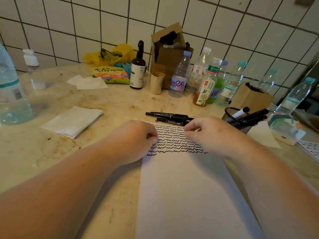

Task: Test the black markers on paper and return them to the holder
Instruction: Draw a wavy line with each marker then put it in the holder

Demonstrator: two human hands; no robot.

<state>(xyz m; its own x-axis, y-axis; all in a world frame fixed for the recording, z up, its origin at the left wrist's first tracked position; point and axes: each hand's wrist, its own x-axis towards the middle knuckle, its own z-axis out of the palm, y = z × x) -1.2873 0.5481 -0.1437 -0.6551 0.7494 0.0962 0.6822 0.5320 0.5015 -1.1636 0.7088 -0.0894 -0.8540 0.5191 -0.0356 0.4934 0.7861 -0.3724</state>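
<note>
Beige marble-patterned countertop (103,104) fills the view, backed by a white tiled wall (224,23). Nearest the viewer lies a white sheet of paper (186,195), its far part covered with rows of wavy black marker lines (174,144). Both hands rest at that far part: the left hand (136,140) lies on the sheet's left edge with its fingers curled under, and the right hand (208,133) lies on the right side with fingers curled; whether either pinches anything cannot be told. Just beyond the hands, a few capped black markers (170,117) lie flat on the counter, close to the right hand's fingertips. To the right of the right hand stands a black mesh holder (237,122) with several black markers (253,116) leaning in it. Left of the left hand sits a folded white tissue (72,121). Farther back stand plastic bottles (203,80), a dark pump bottle (137,69) and brown cardboard boxes (170,56).
</note>
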